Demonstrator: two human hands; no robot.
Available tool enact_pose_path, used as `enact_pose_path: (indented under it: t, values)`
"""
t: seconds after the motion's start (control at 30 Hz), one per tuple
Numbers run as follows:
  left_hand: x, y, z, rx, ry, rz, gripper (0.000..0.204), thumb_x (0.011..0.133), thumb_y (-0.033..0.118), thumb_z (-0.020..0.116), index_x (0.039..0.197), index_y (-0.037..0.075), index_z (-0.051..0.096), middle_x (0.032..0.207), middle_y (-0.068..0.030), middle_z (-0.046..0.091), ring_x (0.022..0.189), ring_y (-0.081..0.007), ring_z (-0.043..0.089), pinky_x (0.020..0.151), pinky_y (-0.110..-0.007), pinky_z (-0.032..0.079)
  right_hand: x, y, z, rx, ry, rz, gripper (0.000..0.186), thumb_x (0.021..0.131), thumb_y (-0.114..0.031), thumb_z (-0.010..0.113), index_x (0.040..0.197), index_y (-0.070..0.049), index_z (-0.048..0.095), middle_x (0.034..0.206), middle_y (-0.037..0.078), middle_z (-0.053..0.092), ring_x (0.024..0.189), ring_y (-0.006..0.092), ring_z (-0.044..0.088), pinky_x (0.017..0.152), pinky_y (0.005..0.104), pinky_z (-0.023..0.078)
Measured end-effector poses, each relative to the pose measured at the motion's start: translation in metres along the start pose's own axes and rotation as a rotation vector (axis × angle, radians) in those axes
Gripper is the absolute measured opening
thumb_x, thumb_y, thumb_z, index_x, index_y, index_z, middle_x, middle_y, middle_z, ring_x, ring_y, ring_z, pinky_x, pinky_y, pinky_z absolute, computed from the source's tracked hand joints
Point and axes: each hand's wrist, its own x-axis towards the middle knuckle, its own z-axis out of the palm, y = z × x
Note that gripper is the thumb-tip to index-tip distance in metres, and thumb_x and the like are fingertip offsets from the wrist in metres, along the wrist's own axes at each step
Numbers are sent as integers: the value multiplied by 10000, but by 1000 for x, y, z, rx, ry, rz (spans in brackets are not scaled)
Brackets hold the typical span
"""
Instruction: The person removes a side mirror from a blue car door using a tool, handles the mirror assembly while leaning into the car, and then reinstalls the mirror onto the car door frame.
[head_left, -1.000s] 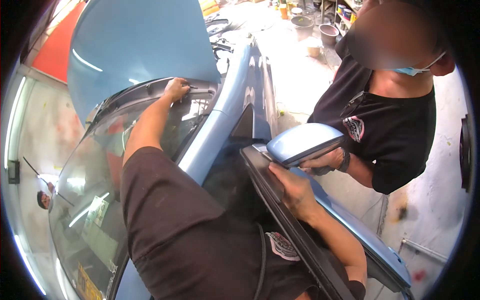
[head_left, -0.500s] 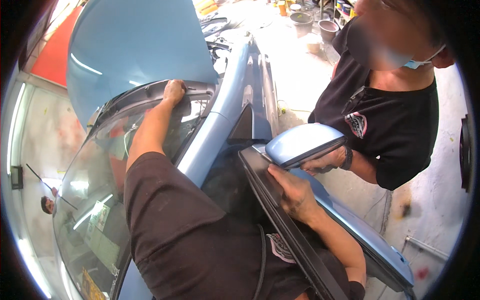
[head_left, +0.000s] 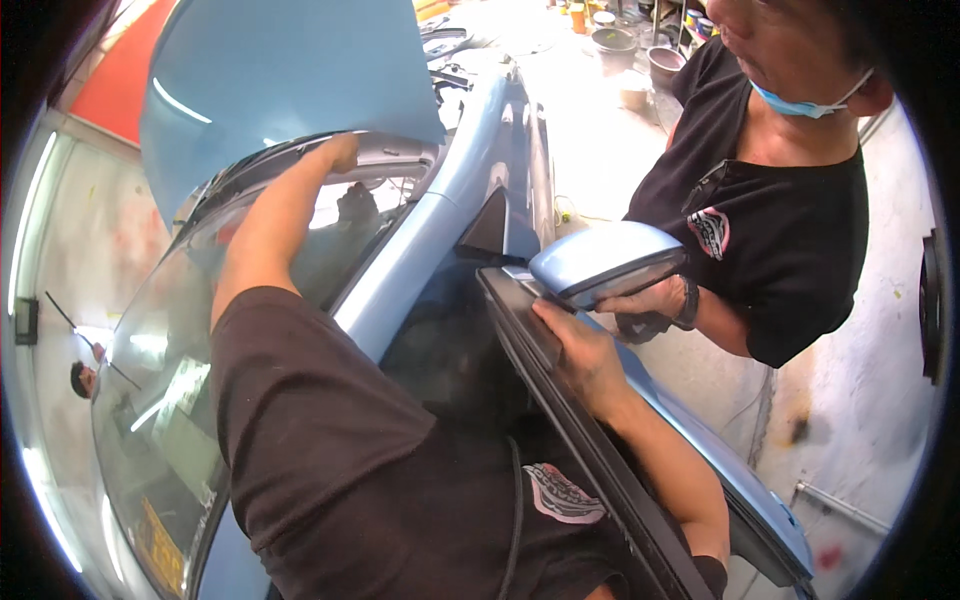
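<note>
My left arm reaches across the windshield point(head_left: 170, 330), with my left hand point(head_left: 343, 152) at the black cowl panel point(head_left: 270, 172) along the base of the glass. Its fingers look curled in, and whatever they hold is hidden. Beside me, my right hand point(head_left: 590, 362) is closed round the black window frame point(head_left: 560, 400) of the open car door, just below the light blue side mirror point(head_left: 608, 250). Another person's hand point(head_left: 655, 300) is under that mirror's housing.
The light blue hood point(head_left: 290, 70) stands raised beyond the windshield. A co-worker point(head_left: 770, 220) in a black shirt stands on the door's far side. The blue fender point(head_left: 470, 130) runs ahead of the door. Pots point(head_left: 613, 42) sit on the floor at the back.
My left hand has shifted slightly left and farther off along the cowl panel. My right hand keeps its hold on the door frame. The co-worker's hand stays under the mirror, its fingers slightly shifted.
</note>
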Motion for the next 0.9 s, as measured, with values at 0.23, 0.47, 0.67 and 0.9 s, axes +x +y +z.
enact_pose_path:
  t: [0.23, 0.47, 0.67, 0.9]
  values:
    - [-46, 48, -118, -63, -246, -122, 110, 691, 29, 708, 793, -11, 716, 764, -145, 723, 639, -257, 702, 550, -436, 585, 0, -5, 0, 68, 22, 70, 544, 811, 46, 690, 1343, 1, 583, 1270, 254, 673, 1098, 392, 704, 910, 411, 581]
    - [-109, 149, -213, -851, 260, 120, 119, 835, 138, 708, 886, 40, 753, 813, -107, 733, 687, -221, 680, 633, -371, 571, -6, 42, 8, 72, 3, -58, 524, 869, -66, 705, 1370, 10, 569, 1251, 224, 681, 1097, 343, 690, 969, 415, 528]
    - [-241, 225, -160, -1238, 1014, 402, 248, 940, 277, 680, 1072, 93, 781, 918, -114, 759, 800, -229, 689, 761, -356, 568, -4, 29, 14, -97, 51, -56, 472, 894, -207, 732, 1294, 19, 624, 1139, 230, 699, 1008, 352, 683, 927, 415, 512]
    - [-349, 405, 46, -2907, 613, 796, 129, 976, 51, 654, 1095, 16, 691, 1048, -161, 726, 906, -238, 697, 834, -382, 594, 0, 31, 7, -180, 175, -315, 418, 884, -215, 757, 1212, 28, 669, 1063, 216, 721, 921, 336, 683, 852, 435, 523]
